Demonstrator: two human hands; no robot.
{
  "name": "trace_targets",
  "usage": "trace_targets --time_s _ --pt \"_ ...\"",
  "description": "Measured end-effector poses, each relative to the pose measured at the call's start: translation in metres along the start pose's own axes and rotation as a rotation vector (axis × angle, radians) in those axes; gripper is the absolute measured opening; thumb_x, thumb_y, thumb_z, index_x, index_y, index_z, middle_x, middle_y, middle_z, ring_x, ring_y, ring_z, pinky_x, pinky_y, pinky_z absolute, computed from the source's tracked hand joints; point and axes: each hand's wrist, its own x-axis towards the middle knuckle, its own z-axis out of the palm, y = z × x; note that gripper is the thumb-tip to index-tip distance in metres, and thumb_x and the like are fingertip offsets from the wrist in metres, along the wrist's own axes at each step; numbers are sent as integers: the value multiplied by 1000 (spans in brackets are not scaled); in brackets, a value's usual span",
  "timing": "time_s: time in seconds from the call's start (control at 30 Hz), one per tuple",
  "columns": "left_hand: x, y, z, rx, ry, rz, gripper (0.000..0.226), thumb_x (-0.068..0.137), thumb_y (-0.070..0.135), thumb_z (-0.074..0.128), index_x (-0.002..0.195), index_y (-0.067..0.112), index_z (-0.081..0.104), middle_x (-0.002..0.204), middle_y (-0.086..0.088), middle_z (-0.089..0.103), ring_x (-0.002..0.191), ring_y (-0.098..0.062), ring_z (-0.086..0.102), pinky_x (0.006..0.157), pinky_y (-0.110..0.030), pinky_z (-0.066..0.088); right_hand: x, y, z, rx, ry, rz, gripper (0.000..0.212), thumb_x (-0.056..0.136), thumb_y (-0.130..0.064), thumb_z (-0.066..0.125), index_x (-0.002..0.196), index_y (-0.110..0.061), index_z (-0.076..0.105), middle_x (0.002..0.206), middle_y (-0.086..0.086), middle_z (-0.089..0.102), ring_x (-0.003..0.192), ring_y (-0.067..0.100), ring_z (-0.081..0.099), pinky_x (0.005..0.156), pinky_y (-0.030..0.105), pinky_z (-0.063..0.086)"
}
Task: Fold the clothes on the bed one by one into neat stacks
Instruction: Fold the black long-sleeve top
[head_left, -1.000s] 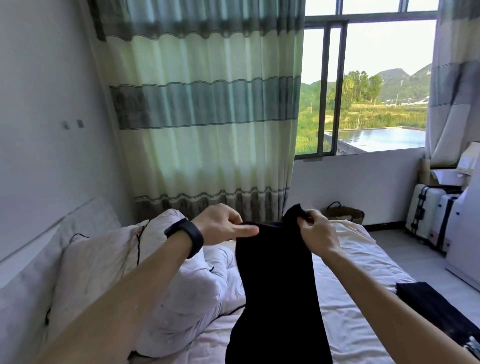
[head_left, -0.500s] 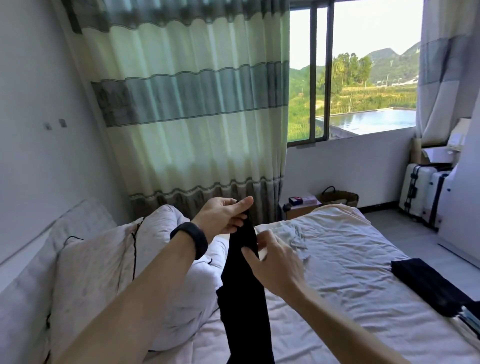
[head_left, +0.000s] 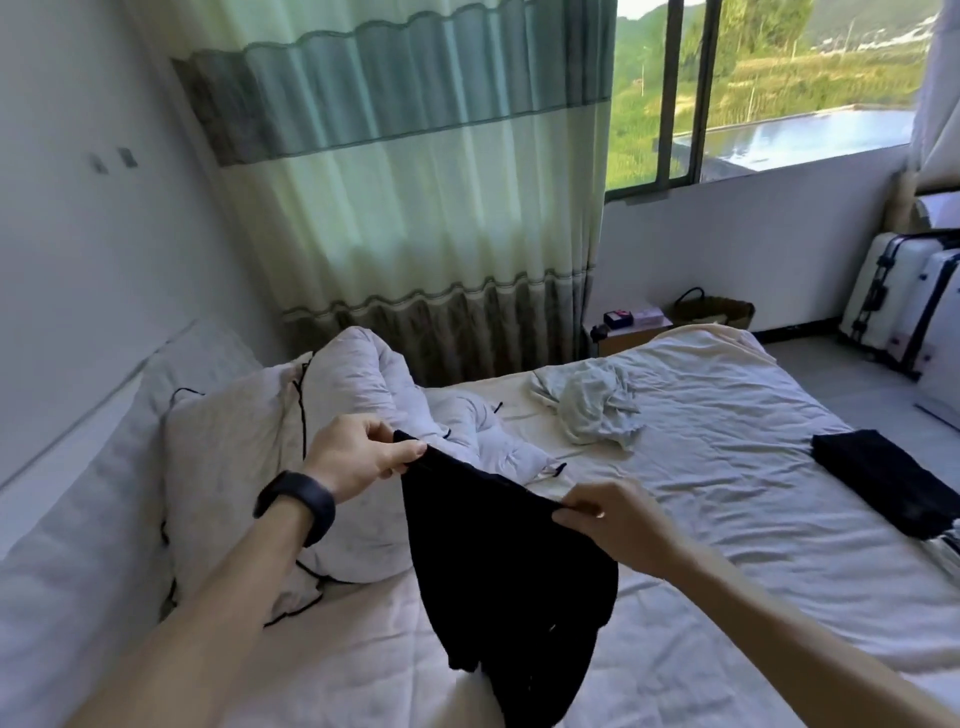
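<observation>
Black garment (head_left: 498, 571) opens wide again: left grip (head_left: 358, 457) and right grip (head_left: 618, 525), just together, now pinch its top edge apart, low over the bed (head_left: 727, 493). Ready for laying flat, I reckon.

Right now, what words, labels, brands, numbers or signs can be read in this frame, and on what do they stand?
None can be read.
Dark box on the bedside stand: a pinkish mark, too small and blurred to read.
Pale box beside it, suitcases, wristband, black garment: no legible text.
</observation>
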Motion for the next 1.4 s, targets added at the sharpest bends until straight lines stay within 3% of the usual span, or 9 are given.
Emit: trace_targets --time_s 0.13,0.27,0.43,0.63,0.8,0.93,1.1,1.27,1.4 --pt "-11 -34 7 44 -46 -84 36 75 41 85 69 9 71 62 0 72 61 -14 65 71 -34 53 -6 19 -11 57 9 74 12 95 -21 71 86 -16 76 70 -4 70 66 5 65 67 34 49" --pt "-21 -38 19 227 -125 -11 42 79 55 73 65 16 65 60 8 70 64 -13 67 77 -40 54 -2 11 -11 97 115 135 11 101 -16 60 91 -19 63 76 -13 63 68 -7 59 60 15 41" --pt "-26 -39 7 619 104 36 42 93 52 57 63 23 58 68 6 64 74 -21 61 63 -33 46 -9 23 -13 -296 -28 87 18 92 -9 61 109 -17 62 106 4 55 89 30 59 68 33 37" --pt "-24 -52 -3 940 174 -38 27 88 47 57 73 24 59 85 0 60 78 -24 48 69 -30 35 6 20 -49 59 -184 610 12 90 -17 61 92 -20 72 82 5 72 72 21 66 59 28 50" --pt "9 -53 -13 436 -90 -3 32 83 24 54 111 26 69 112 2 69 107 -22 61 90 -28 44 38 -18 -73 164 -102 697 28 96 -28 50 92 -9 71 65 4 68 53 20 65 54 26 53" --pt "18 -16 -1 83 -290 32 2 66 13 58 67 13 59 57 13 57 68 -14 51 59 -21 37 66 -62 -72 377 15 553 23 101 -17 43 95 -18 65 74 9 74 63 21 72 68 37 60" --pt "22 10 -12 -194 -342 -54 10 54 14 56 50 21 49 51 5 43 48 -11 43 52 -23 35 85 -85 -85 217 244 377 25 70 -21 76 92 -17 66 84 6 68 81 25 69 80 42 60" --pt "38 6 -53 -45 -51 122 20 76 16 65 67 2 54 60 -5 53 62 -19 54 63 -40 55 86 -97 -121 -127 454 319 27 82 -9 59 96 -24 76 103 6 66 101 30 58 80 28 38" --pt "36 7 -77 -170 81 216 23 85 17 61 69 5 48 53 12 51 50 -4 45 51 -21 42 83 -79 -149 1 327 427 19 78 -27 53 70 -13 63 78 3 57 80 27 53 68 31 39"
